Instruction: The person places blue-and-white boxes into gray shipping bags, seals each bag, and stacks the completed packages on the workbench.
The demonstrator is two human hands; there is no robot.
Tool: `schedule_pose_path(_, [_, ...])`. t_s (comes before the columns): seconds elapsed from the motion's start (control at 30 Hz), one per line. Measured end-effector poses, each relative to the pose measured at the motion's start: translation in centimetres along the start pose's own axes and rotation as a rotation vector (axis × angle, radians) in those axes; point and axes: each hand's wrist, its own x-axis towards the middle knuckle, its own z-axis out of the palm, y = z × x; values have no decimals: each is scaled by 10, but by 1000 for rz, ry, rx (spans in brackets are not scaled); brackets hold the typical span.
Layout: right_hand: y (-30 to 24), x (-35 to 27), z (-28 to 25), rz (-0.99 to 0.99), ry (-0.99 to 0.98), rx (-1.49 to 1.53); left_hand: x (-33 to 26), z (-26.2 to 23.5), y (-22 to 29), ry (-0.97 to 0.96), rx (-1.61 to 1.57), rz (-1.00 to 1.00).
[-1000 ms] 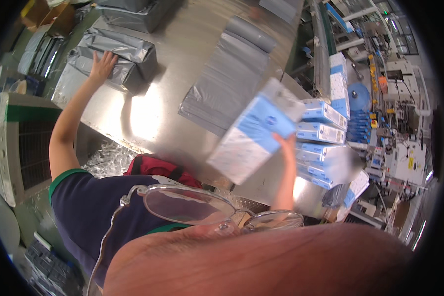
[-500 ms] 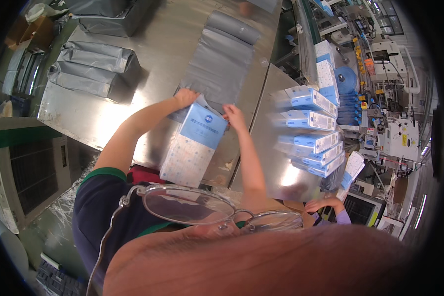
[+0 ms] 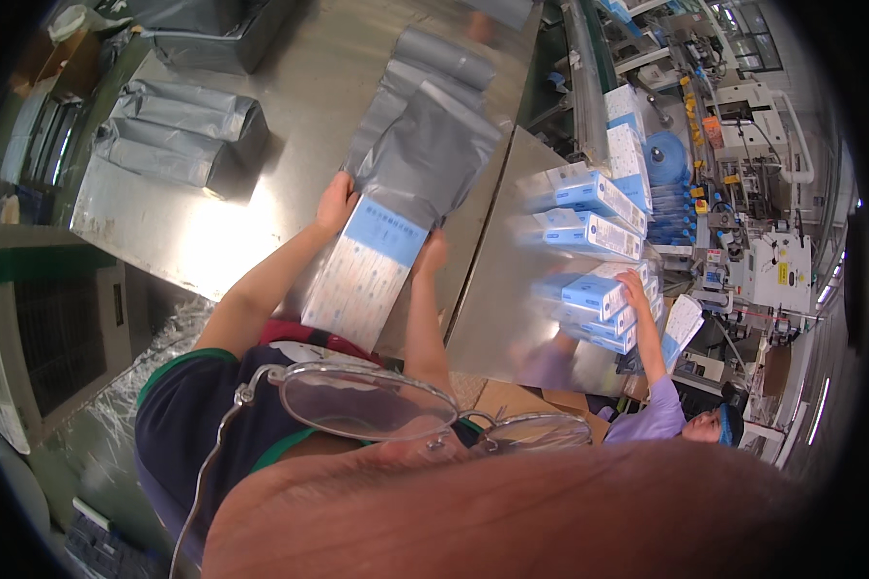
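A blue and white soft pack [image 3: 362,275] lies on the metal table in front of me, its far end inside the mouth of a grey plastic bag [image 3: 420,154]. The bag is puffed up and leads back to a grey roll [image 3: 446,60]. My left hand [image 3: 336,203] is closed on the bag's edge at the pack's left far corner. On the opposite side, my right hand [image 3: 432,255] grips the bag's edge against the pack; its fingertips are partly hidden.
Filled grey bags [image 3: 179,135] sit on the table's left, with a grey-lined container [image 3: 217,43] behind. Several similar packs [image 3: 594,232] stand at the right. A co-worker's hand [image 3: 633,289] touches them. Machinery [image 3: 777,261] lines the far right.
The bag has come toward me over the pack's far end and bulged up. My hands have shifted down the pack's sides. A co-worker's hand has reached onto the packs at right.
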Motion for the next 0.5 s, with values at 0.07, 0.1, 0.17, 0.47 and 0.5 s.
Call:
schedule_pose_path(0.07, [15, 1, -2, 86, -350, -187, -13, 2, -6, -95, 135, 27])
schedule_pose_path(0.1, [11, 3, -8, 85, -377, -191, -20, 2, -14, -172, 270, 51])
schedule_pose_path(0.17, [-15, 6, -27, 76, -641, -277, -36, -11, -18, -224, 323, -13])
schedule_pose_path(0.47, [22, -94, -89, 422, -1015, 273, -108, -87, -40, -877, 216, 238])
schedule_pose_path(0.5, [12, -81, -95, 438, -1027, 268, -105, -78, -52, -722, 129, 113])
